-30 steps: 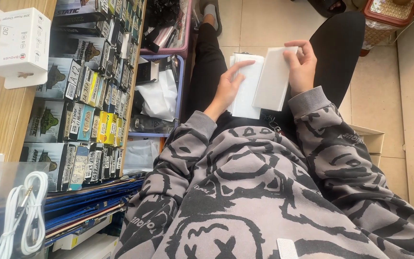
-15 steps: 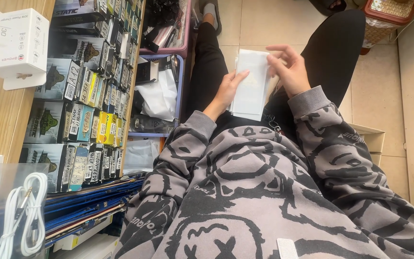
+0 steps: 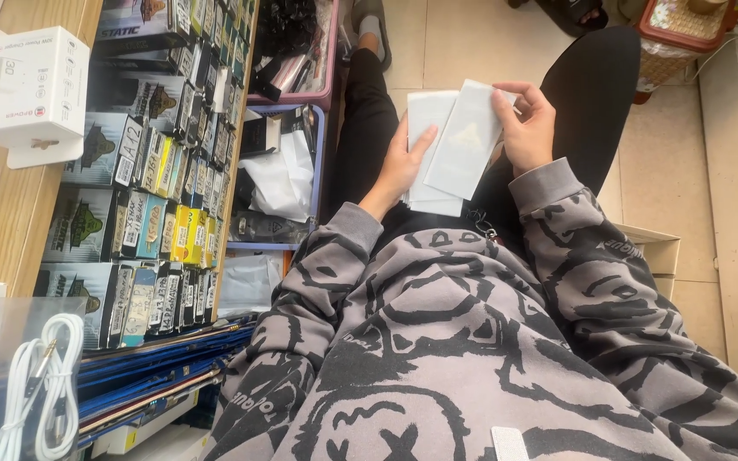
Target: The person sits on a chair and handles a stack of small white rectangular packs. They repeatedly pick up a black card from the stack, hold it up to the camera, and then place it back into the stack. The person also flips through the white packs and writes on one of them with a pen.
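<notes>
I sit in a grey patterned sweatshirt and black trousers, both hands over my lap. My left hand (image 3: pixel 401 166) holds a stack of flat white packets (image 3: pixel 427 154) from its left edge. My right hand (image 3: pixel 527 128) grips a single pale translucent sleeve (image 3: pixel 465 141), tilted and fanned out over the right side of the stack, thumb and fingers pinching its upper right corner. The lower end of the stack is partly hidden by the sleeve.
A wooden shelf (image 3: pixel 19 213) at left carries rows of small boxed items (image 3: pixel 164 171) and a white charger box (image 3: pixel 32 90). A coiled white cable (image 3: pixel 40 393) lies at bottom left. Blue and pink bins (image 3: pixel 288 171) hold bags. A cardboard box (image 3: pixel 655 252) sits on the tiled floor.
The two hands brought the packets together half a second ago; now my right hand has pulled one sleeve sideways and tilted it off the stack.
</notes>
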